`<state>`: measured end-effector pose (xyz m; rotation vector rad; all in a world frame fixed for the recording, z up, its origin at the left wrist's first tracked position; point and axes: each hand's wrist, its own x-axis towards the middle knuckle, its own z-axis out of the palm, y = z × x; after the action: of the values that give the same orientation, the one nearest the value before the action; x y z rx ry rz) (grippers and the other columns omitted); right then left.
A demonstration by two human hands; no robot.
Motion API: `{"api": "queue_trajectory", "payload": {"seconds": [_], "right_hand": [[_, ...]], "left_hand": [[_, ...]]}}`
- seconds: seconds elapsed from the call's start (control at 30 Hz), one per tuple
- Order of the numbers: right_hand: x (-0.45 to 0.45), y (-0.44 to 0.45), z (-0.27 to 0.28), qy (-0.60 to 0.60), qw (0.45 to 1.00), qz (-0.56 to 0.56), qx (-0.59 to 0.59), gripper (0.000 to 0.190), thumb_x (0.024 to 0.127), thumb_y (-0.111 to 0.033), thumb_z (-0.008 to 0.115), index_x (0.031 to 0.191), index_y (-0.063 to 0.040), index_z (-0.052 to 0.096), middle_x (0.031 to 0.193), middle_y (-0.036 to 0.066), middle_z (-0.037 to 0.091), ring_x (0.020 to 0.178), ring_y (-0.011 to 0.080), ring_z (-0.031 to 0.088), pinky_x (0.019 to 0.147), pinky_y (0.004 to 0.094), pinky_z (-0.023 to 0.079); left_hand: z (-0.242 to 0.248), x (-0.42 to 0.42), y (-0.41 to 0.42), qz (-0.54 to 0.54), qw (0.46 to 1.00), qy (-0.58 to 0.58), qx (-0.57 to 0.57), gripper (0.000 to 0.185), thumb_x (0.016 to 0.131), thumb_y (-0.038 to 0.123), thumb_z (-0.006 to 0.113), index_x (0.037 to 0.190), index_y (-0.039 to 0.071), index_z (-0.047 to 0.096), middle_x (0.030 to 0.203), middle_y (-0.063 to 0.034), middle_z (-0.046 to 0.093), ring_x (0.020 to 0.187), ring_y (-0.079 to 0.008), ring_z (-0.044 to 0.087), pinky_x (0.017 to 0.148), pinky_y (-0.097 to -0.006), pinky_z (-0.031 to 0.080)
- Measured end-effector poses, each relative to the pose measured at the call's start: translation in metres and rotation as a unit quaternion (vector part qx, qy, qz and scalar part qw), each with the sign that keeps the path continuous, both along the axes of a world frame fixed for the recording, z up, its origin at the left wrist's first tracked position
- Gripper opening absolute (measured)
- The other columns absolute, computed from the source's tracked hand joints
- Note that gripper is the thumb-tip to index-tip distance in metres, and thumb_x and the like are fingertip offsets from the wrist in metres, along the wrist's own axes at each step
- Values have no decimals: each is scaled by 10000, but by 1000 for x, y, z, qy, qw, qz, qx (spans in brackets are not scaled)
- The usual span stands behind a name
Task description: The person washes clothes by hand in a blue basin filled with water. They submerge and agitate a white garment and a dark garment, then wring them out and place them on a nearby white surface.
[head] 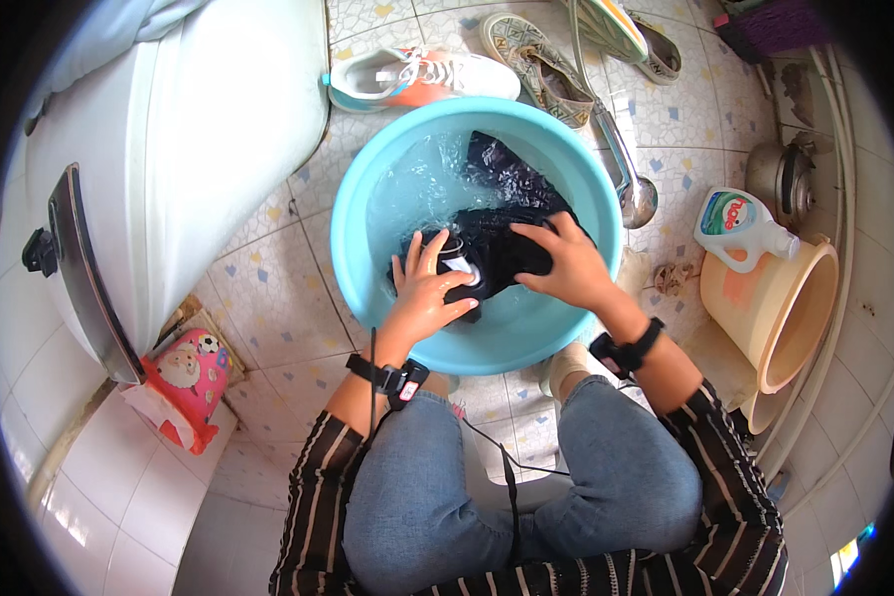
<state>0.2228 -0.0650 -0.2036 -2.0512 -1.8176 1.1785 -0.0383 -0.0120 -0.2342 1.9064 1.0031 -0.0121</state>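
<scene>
A round light-blue plastic basin (349, 223) of water stands on the tiled floor before me. A dark, wet cloth garment (506, 179) lies in the water, partly under the surface. My left hand (426, 294) is over the garment's left part, its fingers spread around a small black-and-white item (458, 264) whose kind I cannot tell. My right hand (574, 261) grips a bunched part of the black cloth on the right side of the basin. Both wrists wear black straps with small devices.
A white and orange sneaker (425, 78), a patterned shoe (544, 74) and a metal shower head (637, 200) lie beyond the basin. To the right are a detergent bottle (745, 227), a beige bucket (752, 313) and a kettle (778, 179). A pink bin (194, 365) stands left.
</scene>
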Motion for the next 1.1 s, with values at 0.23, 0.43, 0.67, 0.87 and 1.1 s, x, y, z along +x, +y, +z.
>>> {"api": "queue_trajectory", "payload": {"seconds": [0.23,0.43,0.67,0.87,1.1], "right_hand": [[-38,28,-55,-203,966,106,-120,1016,680,-444,827,1484,-486,207,1413,129,393,1232,360,462,868,517,518],[-38,50,-84,-211,963,98,-133,785,743,-329,797,1412,-333,385,1384,117,422,1264,386,464,935,544,493],[-2,32,-73,-9,993,-89,75,543,703,-317,835,1140,-77,618,1283,155,530,1153,411,514,972,429,464],[12,21,12,246,942,-208,91,469,675,-164,863,1040,-40,596,1160,137,599,1085,337,577,965,388,448],[45,-10,37,144,943,-130,269,411,637,-40,834,884,-67,507,1281,192,508,1233,380,514,1035,468,396]], "left_hand": [[-33,25,-6,-66,983,170,6,499,821,227,734,1275,379,594,1611,-101,105,1453,-468,64,990,-799,177],[-58,31,5,-21,980,196,8,501,836,168,708,1255,420,599,1605,-63,150,1455,-438,95,979,-803,212],[-62,17,27,107,988,64,94,639,733,162,809,1305,243,535,1441,-183,413,1257,-395,433,988,-435,443],[-46,-14,48,247,947,4,-207,673,747,231,842,1259,18,461,956,-182,673,869,-239,646,803,-342,501],[17,1,33,35,996,-82,28,435,611,424,867,776,54,709,829,-42,630,957,-263,556,916,-433,384]]}}
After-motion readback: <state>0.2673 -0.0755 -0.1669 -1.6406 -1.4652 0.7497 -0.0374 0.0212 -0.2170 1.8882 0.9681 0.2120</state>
